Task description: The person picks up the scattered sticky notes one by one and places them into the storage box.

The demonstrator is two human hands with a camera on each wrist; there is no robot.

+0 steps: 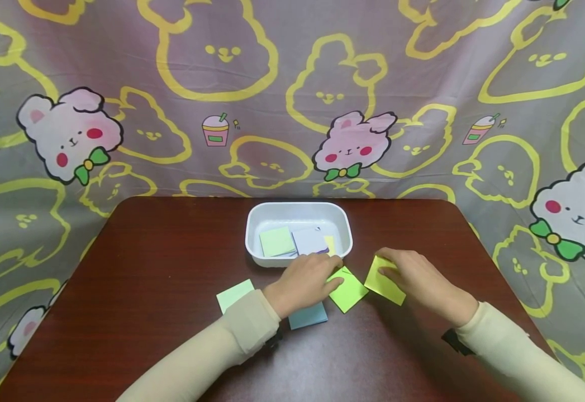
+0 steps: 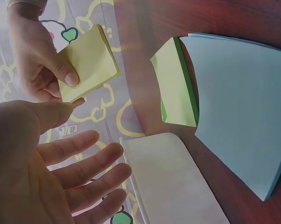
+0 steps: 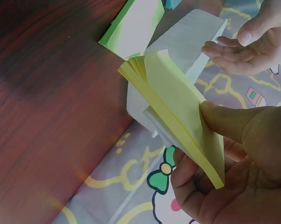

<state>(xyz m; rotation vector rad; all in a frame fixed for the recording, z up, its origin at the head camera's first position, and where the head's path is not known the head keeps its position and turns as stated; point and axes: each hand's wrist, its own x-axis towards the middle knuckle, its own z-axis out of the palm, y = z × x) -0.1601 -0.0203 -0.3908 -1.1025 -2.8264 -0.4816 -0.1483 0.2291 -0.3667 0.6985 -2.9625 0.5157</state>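
My right hand (image 1: 423, 282) pinches a yellow sticky-note pad (image 1: 384, 286) between thumb and fingers above the table. In the right wrist view, the held pad (image 3: 178, 105) shows its layered edge, and a whitish sheet (image 3: 160, 127) sticks out behind it. My left hand (image 1: 302, 283) is over the front of the white plastic tray (image 1: 298, 209), holding nothing; its fingers (image 2: 91, 165) are spread and relaxed in the left wrist view. Below it lie a bright green pad (image 1: 347, 293) and a blue pad (image 1: 308, 317), the latter partly covered by the hand.
A pale green pad (image 1: 234, 293) lies left of the left hand, partly behind the sleeve. Inside the tray are a light green pad (image 1: 277, 241), a lavender pad (image 1: 309, 240) and a yellow piece (image 1: 329, 244). A patterned curtain (image 1: 272, 111) hangs behind the dark table (image 1: 171, 245).
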